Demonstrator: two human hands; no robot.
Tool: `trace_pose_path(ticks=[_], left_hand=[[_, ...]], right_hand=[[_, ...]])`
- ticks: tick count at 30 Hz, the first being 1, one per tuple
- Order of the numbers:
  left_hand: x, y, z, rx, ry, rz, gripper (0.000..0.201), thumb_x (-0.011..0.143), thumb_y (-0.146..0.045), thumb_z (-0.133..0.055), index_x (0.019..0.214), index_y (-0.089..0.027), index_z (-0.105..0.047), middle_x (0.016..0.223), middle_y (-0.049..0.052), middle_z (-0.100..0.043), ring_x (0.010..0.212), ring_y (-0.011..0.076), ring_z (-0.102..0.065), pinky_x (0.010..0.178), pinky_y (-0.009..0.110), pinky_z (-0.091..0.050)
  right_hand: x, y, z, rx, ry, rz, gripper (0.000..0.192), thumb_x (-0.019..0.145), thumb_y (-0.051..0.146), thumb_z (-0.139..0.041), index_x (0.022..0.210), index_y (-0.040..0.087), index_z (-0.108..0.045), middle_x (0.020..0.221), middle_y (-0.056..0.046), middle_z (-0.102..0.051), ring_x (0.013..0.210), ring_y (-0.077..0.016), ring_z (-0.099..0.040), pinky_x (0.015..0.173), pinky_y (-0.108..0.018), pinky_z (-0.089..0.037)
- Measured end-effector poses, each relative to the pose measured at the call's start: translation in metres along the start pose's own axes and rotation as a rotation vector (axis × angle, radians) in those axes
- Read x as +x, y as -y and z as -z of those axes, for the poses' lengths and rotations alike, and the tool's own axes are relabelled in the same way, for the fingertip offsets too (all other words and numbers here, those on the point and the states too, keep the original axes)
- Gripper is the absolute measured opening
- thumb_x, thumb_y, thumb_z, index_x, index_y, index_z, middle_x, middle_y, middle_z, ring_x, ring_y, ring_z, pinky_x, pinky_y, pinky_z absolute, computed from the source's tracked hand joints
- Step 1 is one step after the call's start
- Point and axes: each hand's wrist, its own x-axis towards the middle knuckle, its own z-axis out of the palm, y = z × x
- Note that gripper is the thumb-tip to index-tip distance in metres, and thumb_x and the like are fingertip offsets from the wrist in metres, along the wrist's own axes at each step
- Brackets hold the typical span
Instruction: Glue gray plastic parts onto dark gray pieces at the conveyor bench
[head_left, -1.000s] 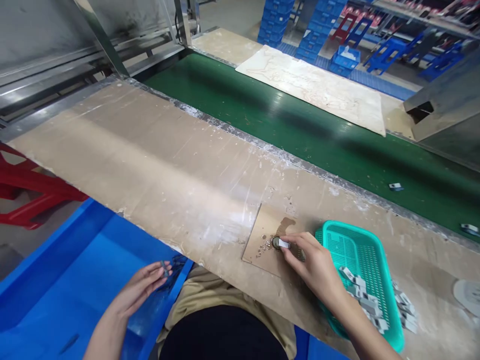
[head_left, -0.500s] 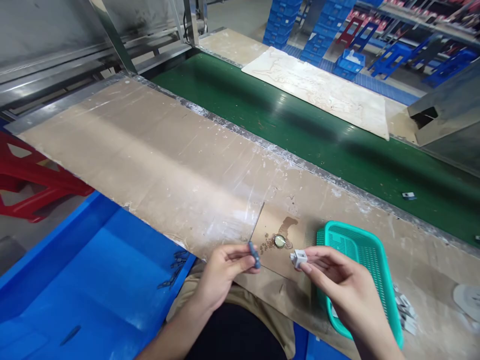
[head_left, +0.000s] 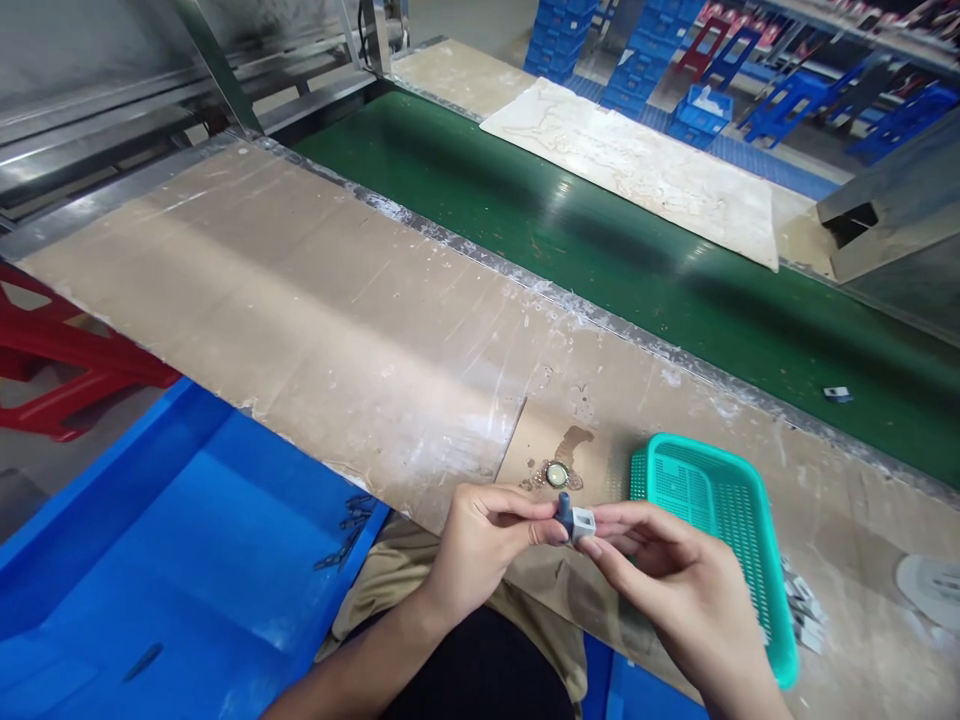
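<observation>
The left hand (head_left: 480,545) pinches a small dark blue part (head_left: 563,512) at its fingertips, and the right hand (head_left: 675,580) pinches a small white block (head_left: 583,523); the two pieces touch just above the table (head_left: 300,300) edge. Joining them well likely calls for squaring the blue part to the block's opening and pressing straight, not at a slant. Beyond lie a small round cap (head_left: 556,474) and a teal basket (head_left: 712,520).

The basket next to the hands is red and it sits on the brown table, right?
Not quite. In the head view the basket is teal green, not red. It does sit on the brown table, just beside the right hand.
</observation>
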Motion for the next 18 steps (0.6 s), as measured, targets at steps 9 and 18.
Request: trace_pose_path(ticks=[9,18], left_hand=[[0.02,-0.008,0.019,0.281,-0.085,-0.189,0.035,0.067,-0.023,-0.075,0.102,-0.022,-0.07,0.11,0.007,-0.064,0.094,0.0209,-0.066,0.078,0.029,-0.058],[0.002,-0.034,0.131,0.72,-1.034,-0.475,0.04,0.071,-0.038,-0.068,0.104,-0.016,-0.066,0.088,0.005,-0.066,0.08,0.0224,-0.065,0.083,0.043,-0.053]], right_hand=[[0.079,-0.02,0.059,-0.251,-0.23,-0.044,0.031,0.067,0.039,-0.072,0.087,0.015,-0.07,0.077,-0.009,-0.072,0.071,-0.0241,-0.07,0.067,-0.033,-0.058],[0.153,-0.053,0.181,-0.544,-0.809,-0.028,0.024,0.062,0.032,-0.066,0.08,0.016,-0.065,0.082,-0.01,-0.07,0.082,-0.0273,-0.067,0.079,-0.041,-0.051]])
